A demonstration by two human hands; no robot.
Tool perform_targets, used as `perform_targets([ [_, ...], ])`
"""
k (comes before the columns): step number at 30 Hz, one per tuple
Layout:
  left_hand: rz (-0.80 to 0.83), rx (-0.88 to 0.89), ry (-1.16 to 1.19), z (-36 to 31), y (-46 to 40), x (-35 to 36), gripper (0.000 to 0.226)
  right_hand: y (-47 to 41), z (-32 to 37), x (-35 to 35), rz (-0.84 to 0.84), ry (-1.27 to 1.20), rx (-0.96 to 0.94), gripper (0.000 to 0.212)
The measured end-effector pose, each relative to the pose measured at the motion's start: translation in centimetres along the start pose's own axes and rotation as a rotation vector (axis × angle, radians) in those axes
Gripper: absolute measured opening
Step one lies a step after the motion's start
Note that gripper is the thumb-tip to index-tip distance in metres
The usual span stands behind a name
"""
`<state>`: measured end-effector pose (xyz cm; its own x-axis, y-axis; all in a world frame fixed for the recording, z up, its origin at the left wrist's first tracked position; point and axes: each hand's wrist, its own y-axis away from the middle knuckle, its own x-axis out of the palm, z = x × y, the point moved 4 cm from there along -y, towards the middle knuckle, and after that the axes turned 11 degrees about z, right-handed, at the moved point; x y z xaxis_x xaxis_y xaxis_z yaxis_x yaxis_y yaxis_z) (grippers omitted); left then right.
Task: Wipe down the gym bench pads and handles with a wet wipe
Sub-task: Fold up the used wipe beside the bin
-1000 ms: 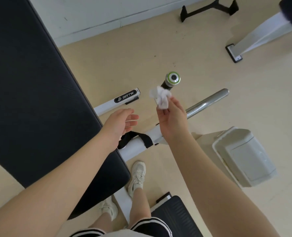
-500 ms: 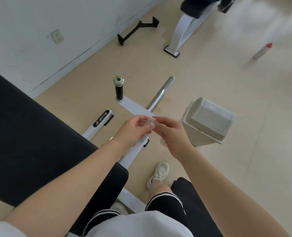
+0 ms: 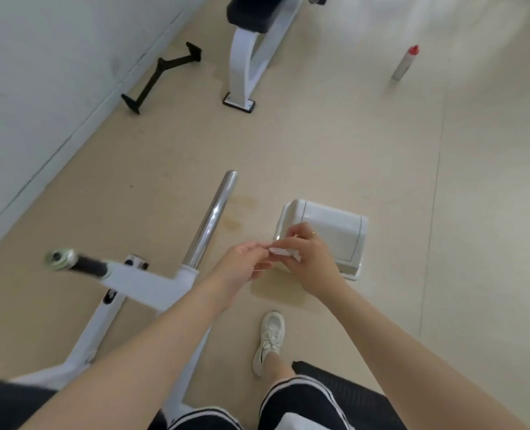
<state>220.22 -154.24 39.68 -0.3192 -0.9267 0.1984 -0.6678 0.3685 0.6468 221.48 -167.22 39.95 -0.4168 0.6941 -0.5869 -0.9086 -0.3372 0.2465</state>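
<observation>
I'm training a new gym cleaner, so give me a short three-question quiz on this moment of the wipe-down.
1. True or false: the wet wipe is lying on the floor.
2. Which object stands right behind the hands? A) the lidded white bin B) a water bucket C) a stack of towels
3. Fill in: the bottle standing on the floor at the far right has a ____ cap.

Key
1. False: the left hand and the right hand pinch it between them, in the air.
2. A
3. red
</observation>
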Motion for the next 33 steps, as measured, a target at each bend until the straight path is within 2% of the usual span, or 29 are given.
perform_targets([
  [4, -0.022, 0.006, -0.265, -1.5, -8.9, 2.4, 0.016, -1.6, -7.7, -4.5, -0.008, 0.053, 0.284, 0.023],
  [7, -0.025, -0.034, -0.513, -0.3, -15.3, 3.5, 0.030, -1.8, -13.3, -6.1, -0.051, -0.038, 0.438, 0.025],
  [9, -0.002, -0.039, -0.685, 0.8, -19.8, 4.1, 0.044, -2.7, -17.0, -6.4, -0.088, -0.086, 0.485, 0.014],
  [17, 0.074, 0.034, -1.560, 7.3, -36.0, 4.9, 0.075, -6.4, -29.2, -2.7, -0.341, -0.159, 0.607, 0.010],
  [19, 0.016, 0.192, -1.808, 8.8, -38.7, 4.5, 0.082, -7.2, -31.8, -0.8, -0.312, -0.124, 0.621, 0.007],
  [21, -0.163, 0.457, -1.985, 10.1, -40.2, 4.0, 0.097, -7.7, -33.8, 1.0, -0.271, -0.079, 0.628, 0.004],
  [22, -0.243, 0.555, -2.031, 10.6, -40.8, 3.8, 0.103, -7.9, -34.6, 1.8, -0.264, -0.053, 0.624, 0.004],
  [24, -0.304, 0.700, -2.045, 11.4, -41.3, 3.5, 0.107, -8.5, -35.6, 3.0, -0.246, -0.026, 0.635, 0.008],
  [26, -0.359, 0.820, -2.085, 11.2, -41.4, 3.4, 0.104, -9.4, -36.2, 4.2, -0.143, -0.017, 0.644, 0.021],
  [29, -0.410, 0.835, -2.110, 10.8, -41.0, 3.4, 0.102, -10.6, -36.6, 5.9, 0.210, 0.140, 0.717, 0.036],
  [30, -0.399, 0.847, -2.087, 10.8, -41.0, 3.5, 0.100, -10.8, -36.5, 6.0, 0.261, 0.193, 0.729, 0.036],
  [33, -0.326, 0.804, -2.040, 9.4, -40.6, 3.4, 0.096, -10.8, -35.0, 5.0, 0.207, 0.201, 0.718, 0.032],
])
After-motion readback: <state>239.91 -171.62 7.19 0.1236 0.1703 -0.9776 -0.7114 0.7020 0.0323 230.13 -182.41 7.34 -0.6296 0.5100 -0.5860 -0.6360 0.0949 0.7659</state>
